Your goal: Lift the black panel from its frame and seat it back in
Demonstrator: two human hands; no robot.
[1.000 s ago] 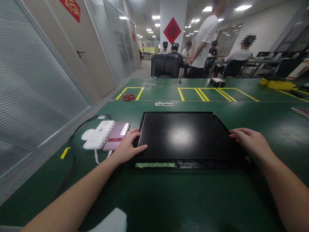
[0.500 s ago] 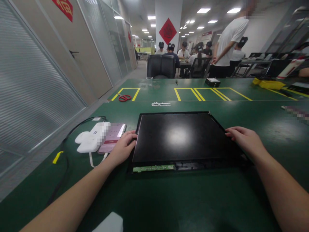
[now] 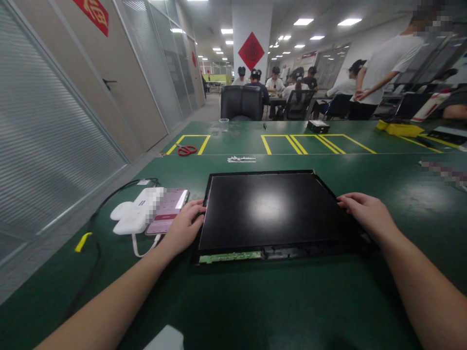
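Note:
A black display panel [image 3: 270,211] lies face up on the green table [image 3: 277,301], its glossy surface reflecting a light. Along its near edge, at the left, runs a narrow green circuit board [image 3: 230,256]. My left hand [image 3: 187,223] grips the panel's left edge, fingertips against the frame. On the opposite side, my right hand [image 3: 367,209] holds the right edge with its fingers bent and pressed together. The undersides of the fingers are partly hidden. Just left of my left hand is a phone [image 3: 168,209] with a lit screen, beside a white device [image 3: 133,218] with a white cable.
Red-handled scissors [image 3: 187,150], small white strips [image 3: 241,159], a clear cup [image 3: 224,125] and a black box [image 3: 318,126] sit farther back. A black cable [image 3: 98,253] runs along the left. A white object [image 3: 166,339] pokes in at the bottom. People sit beyond a black chair [image 3: 241,103].
Both hands keep their hold on the panel, which stays in place on the table. The view has shifted slightly. In the background, a standing person has moved to the right.

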